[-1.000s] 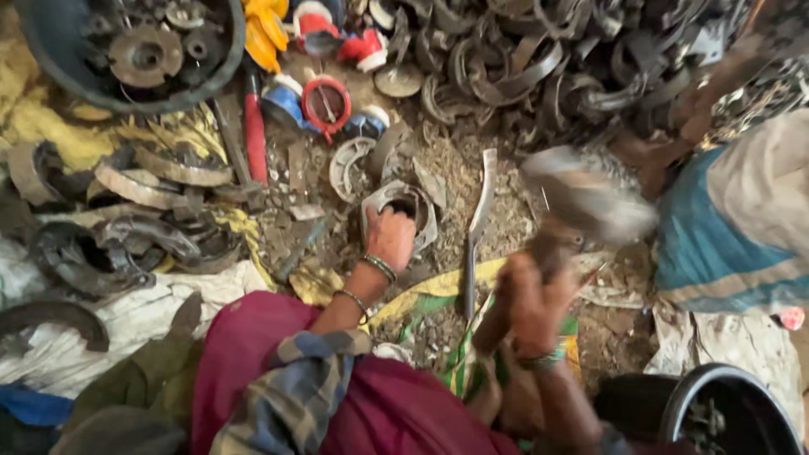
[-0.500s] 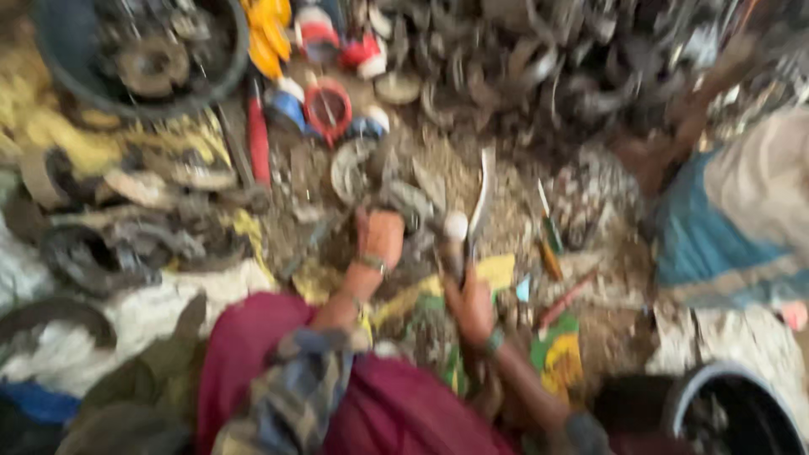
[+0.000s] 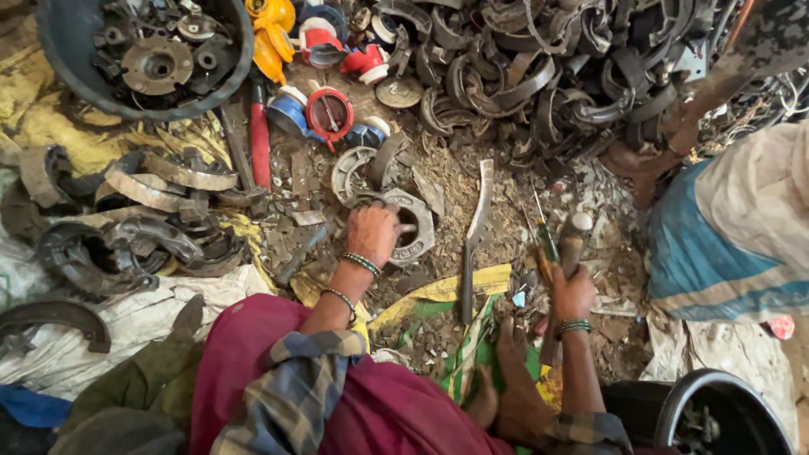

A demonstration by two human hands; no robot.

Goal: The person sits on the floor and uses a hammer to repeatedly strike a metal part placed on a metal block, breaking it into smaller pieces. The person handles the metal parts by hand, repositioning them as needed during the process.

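- On the littered ground before the seated person, the left hand pressed down on a round grey metal part, its fingers curled over the part's near edge and gripping it.
- That round part lay flat in the dirt, just beside a long, slightly curved metal blade that stretched away from the person.
- To the right, the right hand was clenched around a hammer handle, which stood nearly upright, its pale end pointing away; the hammer's head I could not make out.
- A green-handled screwdriver lay just beside that hand, on its left.
- Both wrists wore green bangles, and a bare foot rested on a green and yellow sheet between the arms.
- Further off, above the left hand, sat a red ring-shaped part and a blue one touching it, with a red-handled tool to their left.
- A dark tub full of metal discs stood at the far left, and a heap of curved brake shoes filled the far side.
- Another black tub sat near the right elbow, and a person in blue and cream cloth crouched at the right.
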